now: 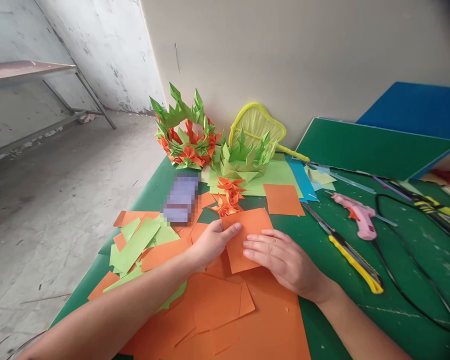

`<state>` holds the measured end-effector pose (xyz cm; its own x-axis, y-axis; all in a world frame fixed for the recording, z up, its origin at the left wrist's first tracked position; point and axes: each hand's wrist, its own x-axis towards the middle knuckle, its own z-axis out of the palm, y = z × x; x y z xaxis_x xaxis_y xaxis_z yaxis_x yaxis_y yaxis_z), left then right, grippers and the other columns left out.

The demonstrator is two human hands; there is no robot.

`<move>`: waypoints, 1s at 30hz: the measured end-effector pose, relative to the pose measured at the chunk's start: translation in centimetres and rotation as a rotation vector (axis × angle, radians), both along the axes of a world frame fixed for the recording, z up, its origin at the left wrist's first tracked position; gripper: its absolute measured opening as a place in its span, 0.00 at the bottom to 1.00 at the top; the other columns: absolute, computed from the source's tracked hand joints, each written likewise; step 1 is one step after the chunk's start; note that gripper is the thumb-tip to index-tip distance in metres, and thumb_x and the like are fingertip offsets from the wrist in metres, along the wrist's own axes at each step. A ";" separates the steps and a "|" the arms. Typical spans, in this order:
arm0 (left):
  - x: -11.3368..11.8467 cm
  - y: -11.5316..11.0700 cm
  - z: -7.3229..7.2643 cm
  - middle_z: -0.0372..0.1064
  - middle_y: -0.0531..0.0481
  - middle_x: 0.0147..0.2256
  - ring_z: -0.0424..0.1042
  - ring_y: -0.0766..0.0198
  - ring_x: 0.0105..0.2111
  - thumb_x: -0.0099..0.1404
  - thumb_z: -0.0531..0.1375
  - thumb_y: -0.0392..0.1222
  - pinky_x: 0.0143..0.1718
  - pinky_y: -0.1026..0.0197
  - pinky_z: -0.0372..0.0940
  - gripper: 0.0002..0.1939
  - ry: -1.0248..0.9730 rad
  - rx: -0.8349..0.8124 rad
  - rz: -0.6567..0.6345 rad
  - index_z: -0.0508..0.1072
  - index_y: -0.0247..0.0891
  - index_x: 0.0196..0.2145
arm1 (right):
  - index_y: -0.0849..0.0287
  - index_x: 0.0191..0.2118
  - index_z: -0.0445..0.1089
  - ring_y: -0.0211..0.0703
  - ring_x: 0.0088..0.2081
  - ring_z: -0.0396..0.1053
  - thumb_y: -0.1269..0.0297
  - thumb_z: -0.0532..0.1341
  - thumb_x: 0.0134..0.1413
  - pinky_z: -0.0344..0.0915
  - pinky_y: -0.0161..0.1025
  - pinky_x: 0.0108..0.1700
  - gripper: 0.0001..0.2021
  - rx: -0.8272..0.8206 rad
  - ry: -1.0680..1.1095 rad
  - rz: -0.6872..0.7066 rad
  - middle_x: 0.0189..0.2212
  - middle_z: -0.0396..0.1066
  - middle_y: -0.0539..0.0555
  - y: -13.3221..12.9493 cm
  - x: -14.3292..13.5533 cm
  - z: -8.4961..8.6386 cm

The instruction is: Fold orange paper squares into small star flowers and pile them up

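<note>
A square sheet of orange paper (247,225) is held tilted above the larger orange sheets. My left hand (213,240) grips its left side, thumb on the front and the other fingers hidden behind. Across the paper's right part lie the straight fingers of my right hand (285,257), its thumb out of sight. Just beyond the paper stand small folded orange paper flowers (228,197). Another orange square (284,200) rests to their right. Below my hands, cut orange sheets (217,305) overlap on a big orange sheet (277,325).
Green and orange scraps (135,247) and a blurred-out phone-like object (181,199) lie left. Behind are two folded-paper crowns (185,135) (245,162) and a yellow net-like fan (257,125). A yellow utility knife (354,262) and pink glue gun (360,215) with black cord lie right.
</note>
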<state>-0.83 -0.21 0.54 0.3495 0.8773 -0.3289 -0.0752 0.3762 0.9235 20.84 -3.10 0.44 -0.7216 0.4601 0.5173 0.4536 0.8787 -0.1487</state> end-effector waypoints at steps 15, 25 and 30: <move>0.1 0.1 -0.1 0.74 0.49 0.32 0.71 0.59 0.36 0.60 0.61 0.56 0.40 0.59 0.65 0.19 0.042 0.105 -0.076 0.74 0.35 0.34 | 0.53 0.53 0.70 0.43 0.54 0.70 0.74 0.50 0.65 0.65 0.50 0.54 0.17 -0.001 0.079 -0.007 0.47 0.77 0.53 0.2 0.4 0.6; 0.5 -0.2 -0.2 0.76 0.48 0.35 0.73 0.60 0.35 0.59 0.63 0.54 0.40 0.59 0.67 0.18 0.011 0.126 -0.043 0.75 0.36 0.36 | 0.53 0.51 0.70 0.40 0.42 0.76 0.74 0.54 0.63 0.70 0.45 0.47 0.16 -0.042 0.186 0.038 0.39 0.80 0.52 0.1 -0.2 1.1; 0.5 0.0 -0.5 0.76 0.49 0.33 0.72 0.60 0.35 0.57 0.64 0.54 0.41 0.59 0.66 0.18 0.054 0.150 -0.003 0.77 0.37 0.38 | 0.52 0.43 0.73 0.41 0.33 0.74 0.71 0.59 0.61 0.69 0.45 0.41 0.09 -0.168 0.352 -0.094 0.31 0.78 0.51 0.1 -0.4 1.0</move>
<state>-0.36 -0.26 0.01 0.3378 0.9169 -0.2125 -0.0235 0.2339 0.9720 20.48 -3.00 1.45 -0.4648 0.6148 0.6372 0.4265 0.7861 -0.4473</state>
